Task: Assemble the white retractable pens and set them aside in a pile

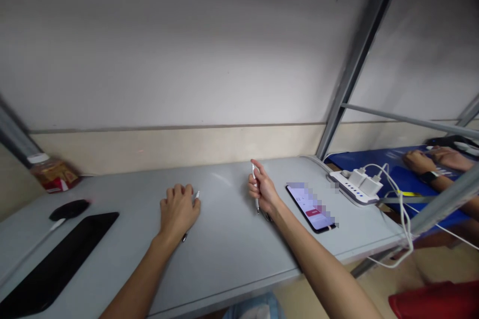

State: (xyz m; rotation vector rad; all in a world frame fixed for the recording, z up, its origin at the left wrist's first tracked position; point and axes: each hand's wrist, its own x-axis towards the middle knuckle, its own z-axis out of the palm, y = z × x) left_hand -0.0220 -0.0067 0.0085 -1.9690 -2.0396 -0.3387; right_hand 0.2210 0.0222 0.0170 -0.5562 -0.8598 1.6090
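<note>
My left hand rests knuckles up on the grey table, fingers curled over a white pen whose tip sticks out to the right of the fingers. My right hand is raised just above the table, closed round a second white pen held roughly upright. A phone with a lit screen lies flat just right of the right hand.
A white power strip with two chargers and white cables sits at the table's right edge. A black pad, a black mouse and a jar are at the left. Another person's hands rest on a blue table beyond a metal frame.
</note>
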